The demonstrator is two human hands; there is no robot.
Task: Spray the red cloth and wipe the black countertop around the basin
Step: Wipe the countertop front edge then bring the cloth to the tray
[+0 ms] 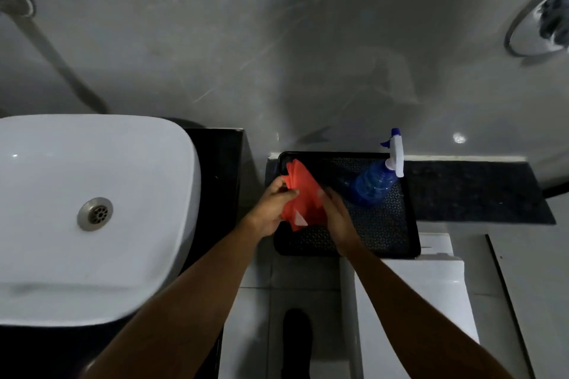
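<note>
Grey tiled wall [277, 55], black countertop [215, 169] beside basin [92, 194]; both hands' grips pinching red cloth [303, 197] above tray [385, 224].

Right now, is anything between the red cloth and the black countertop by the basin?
Nothing visible. Both hands, left hand and right hand, hold the red cloth over the black tray; the black countertop beside the white basin lies just left across an open gap.

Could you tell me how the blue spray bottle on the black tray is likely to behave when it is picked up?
The spray bottle stands at the back right corner of the black tray, apart from both hands. It is tall and topped by a white trigger head, so a sideways nudge would probably tip it. Its clear blue plastic looks smooth, perhaps slippery. How full it is cannot be told.
</note>
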